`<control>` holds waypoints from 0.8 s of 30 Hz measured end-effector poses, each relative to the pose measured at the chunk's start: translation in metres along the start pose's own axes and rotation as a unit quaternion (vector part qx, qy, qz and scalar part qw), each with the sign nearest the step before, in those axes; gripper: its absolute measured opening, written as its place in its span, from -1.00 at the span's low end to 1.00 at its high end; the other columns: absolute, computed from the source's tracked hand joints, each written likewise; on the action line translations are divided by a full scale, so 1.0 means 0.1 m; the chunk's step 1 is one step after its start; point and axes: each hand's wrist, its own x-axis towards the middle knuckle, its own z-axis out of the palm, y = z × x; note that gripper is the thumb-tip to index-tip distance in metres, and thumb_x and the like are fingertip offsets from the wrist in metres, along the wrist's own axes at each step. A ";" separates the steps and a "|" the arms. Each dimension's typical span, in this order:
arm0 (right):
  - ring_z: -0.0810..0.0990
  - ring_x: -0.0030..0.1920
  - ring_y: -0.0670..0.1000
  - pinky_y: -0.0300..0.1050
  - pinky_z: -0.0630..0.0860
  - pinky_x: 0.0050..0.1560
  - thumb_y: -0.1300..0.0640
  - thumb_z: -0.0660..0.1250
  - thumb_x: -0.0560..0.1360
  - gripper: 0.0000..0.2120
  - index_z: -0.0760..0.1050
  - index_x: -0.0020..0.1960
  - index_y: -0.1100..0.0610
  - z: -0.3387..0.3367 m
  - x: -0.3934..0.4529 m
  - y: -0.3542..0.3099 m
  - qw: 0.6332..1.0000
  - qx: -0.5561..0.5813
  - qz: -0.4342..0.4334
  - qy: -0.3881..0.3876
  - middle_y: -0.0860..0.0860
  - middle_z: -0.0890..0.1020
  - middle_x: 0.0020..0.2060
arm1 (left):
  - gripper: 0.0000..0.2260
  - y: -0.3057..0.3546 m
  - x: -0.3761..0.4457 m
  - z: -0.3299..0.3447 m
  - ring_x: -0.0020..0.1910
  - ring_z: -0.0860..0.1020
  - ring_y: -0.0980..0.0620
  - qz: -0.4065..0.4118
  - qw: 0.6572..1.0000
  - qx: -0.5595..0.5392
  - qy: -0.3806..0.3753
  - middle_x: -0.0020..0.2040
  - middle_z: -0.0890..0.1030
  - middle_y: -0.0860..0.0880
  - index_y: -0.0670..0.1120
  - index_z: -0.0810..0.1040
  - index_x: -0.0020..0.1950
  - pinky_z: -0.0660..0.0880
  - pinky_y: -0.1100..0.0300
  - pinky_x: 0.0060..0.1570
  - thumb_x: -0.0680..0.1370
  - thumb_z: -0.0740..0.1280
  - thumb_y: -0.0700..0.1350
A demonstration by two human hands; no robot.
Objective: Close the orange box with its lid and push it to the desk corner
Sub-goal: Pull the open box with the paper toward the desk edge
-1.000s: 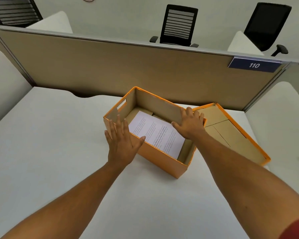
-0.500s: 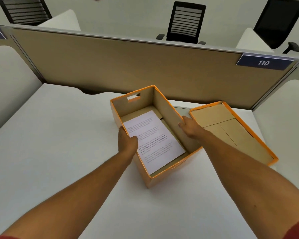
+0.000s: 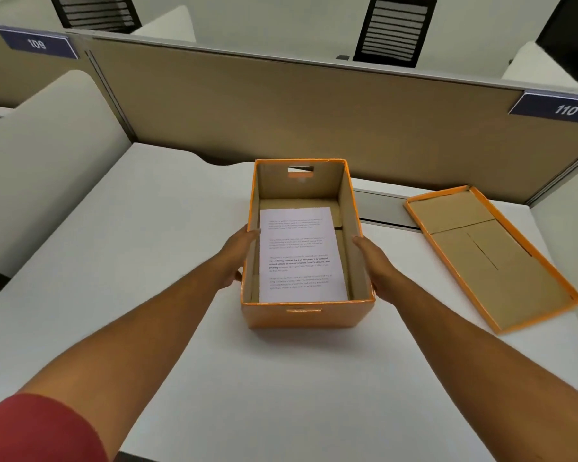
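Orange box (image 3: 302, 316) sits open mid-desk (image 3: 147, 228), long axis running toward the rear partition (image 3: 281, 105), a printed sheet (image 3: 299, 255) flat on its floor. Left hand (image 3: 236, 258) presses flat on the left outer wall, right hand (image 3: 372, 265) on the right wall; fingers extended, clamping the box between the palms, not curled round anything. Lid (image 3: 491, 258) lies inside-up toward the desk's right edge, well apart from the box. Judged step: squaring the box before lidding. Do it well: let go gently, take the lid by both long edges, flip it, align corners with the rim, lower level, press evenly.
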 end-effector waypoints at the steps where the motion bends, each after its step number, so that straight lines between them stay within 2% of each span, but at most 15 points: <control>1: 0.63 0.27 0.10 0.17 0.56 0.31 -0.15 0.08 0.73 -0.63 0.53 0.40 -0.07 0.09 -0.03 0.00 1.000 0.009 -0.001 0.002 0.07 0.64 0.36 | -0.58 -0.03 -0.04 -0.04 0.47 0.50 -0.23 0.023 1.000 -0.009 -0.004 0.50 0.55 -0.04 0.21 0.43 0.54 0.47 -0.30 0.38 0.68 0.18 0.16; 3: 0.58 0.39 0.19 0.32 0.45 0.47 -0.17 0.07 0.73 -0.56 0.46 0.51 -0.06 0.28 -0.08 -0.01 1.000 0.007 -0.007 0.012 0.07 0.62 0.39 | -0.69 -0.04 -0.12 -0.15 0.34 0.62 -0.15 0.068 0.997 -0.010 0.022 0.26 0.70 0.04 0.27 0.57 0.31 0.58 -0.10 0.25 0.58 0.24 0.14; 4: 0.55 0.43 0.20 0.34 0.42 0.49 -0.18 0.06 0.74 -0.54 0.43 0.54 -0.06 0.39 -0.11 -0.02 1.000 0.005 -0.012 0.021 0.07 0.60 0.42 | -0.69 -0.04 -0.16 -0.24 0.30 0.64 -0.13 0.082 0.996 -0.006 0.030 0.21 0.71 0.05 0.27 0.58 0.27 0.59 -0.10 0.24 0.56 0.25 0.15; 7: 0.53 0.46 0.18 0.32 0.43 0.50 -0.23 0.05 0.72 -0.51 0.40 0.57 -0.08 0.78 -0.23 -0.05 0.999 -0.006 -0.027 0.044 0.04 0.56 0.47 | -0.61 -0.11 -0.19 -0.65 0.36 0.60 -0.13 0.100 0.994 0.015 0.030 0.39 0.64 -0.01 0.16 0.48 0.52 0.51 -0.25 0.40 0.70 0.17 0.10; 8: 0.55 0.44 0.18 0.33 0.45 0.47 -0.26 0.06 0.71 -0.51 0.41 0.55 -0.10 0.92 -0.28 -0.05 0.998 -0.008 -0.031 0.047 0.03 0.57 0.45 | -0.61 -0.15 -0.17 -0.81 0.37 0.60 -0.14 0.098 0.995 0.020 0.029 0.41 0.63 -0.02 0.15 0.46 0.55 0.50 -0.26 0.41 0.72 0.14 0.09; 11: 0.57 0.41 0.18 0.34 0.49 0.44 -0.32 0.06 0.68 -0.48 0.43 0.52 -0.12 1.36 -0.39 0.03 0.998 0.004 -0.028 0.052 0.01 0.59 0.43 | -0.60 -0.25 -0.15 -1.24 0.35 0.61 -0.15 0.085 0.996 0.035 0.016 0.40 0.64 -0.02 0.13 0.45 0.56 0.50 -0.27 0.40 0.74 0.12 0.11; 15: 0.51 0.48 0.18 0.33 0.45 0.48 -0.34 0.03 0.67 -0.42 0.37 0.58 -0.11 1.82 -0.47 0.18 0.997 0.005 -0.004 0.077 0.03 0.52 0.51 | -0.58 -0.43 -0.10 -1.61 0.37 0.60 -0.16 0.067 0.996 0.051 0.000 0.43 0.62 -0.04 0.12 0.43 0.58 0.48 -0.29 0.41 0.75 0.08 0.13; 18: 0.45 0.52 0.17 0.23 0.43 0.49 -0.27 0.04 0.70 -0.44 0.31 0.61 -0.07 1.96 -0.46 0.24 0.994 -0.013 0.010 0.111 0.02 0.45 0.56 | -0.58 -0.49 -0.07 -1.72 0.45 0.54 -0.15 0.070 0.995 0.066 -0.013 0.49 0.57 -0.03 0.14 0.42 0.58 0.43 -0.25 0.47 0.75 0.05 0.15; 20: 0.49 0.46 0.17 0.13 0.46 0.43 -0.22 0.04 0.71 -0.47 0.33 0.59 -0.02 1.96 -0.42 0.23 0.991 -0.011 0.030 0.129 0.03 0.48 0.52 | -0.55 -0.49 -0.08 -1.74 0.52 0.47 -0.14 0.079 0.994 0.077 -0.024 0.55 0.51 -0.02 0.15 0.37 0.61 0.38 -0.24 0.51 0.75 0.03 0.18; 22: 0.55 0.40 0.17 0.21 0.49 0.45 -0.22 0.03 0.70 -0.47 0.39 0.54 0.02 1.94 -0.40 0.20 0.992 0.002 0.042 0.123 0.08 0.54 0.47 | -0.53 -0.49 -0.09 -1.74 0.55 0.43 -0.16 0.086 0.992 0.088 -0.031 0.58 0.46 -0.03 0.13 0.32 0.64 0.37 -0.28 0.52 0.75 0.00 0.19; 24: 0.55 0.43 0.18 0.28 0.46 0.48 -0.27 0.01 0.71 -0.45 0.42 0.54 -0.01 1.96 -0.42 0.19 0.993 0.009 0.043 0.114 0.08 0.56 0.46 | -0.50 -0.53 -0.11 -1.75 0.58 0.39 -0.18 0.086 0.990 0.104 -0.026 0.62 0.41 -0.05 0.12 0.27 0.66 0.34 -0.29 0.53 0.74 -0.03 0.22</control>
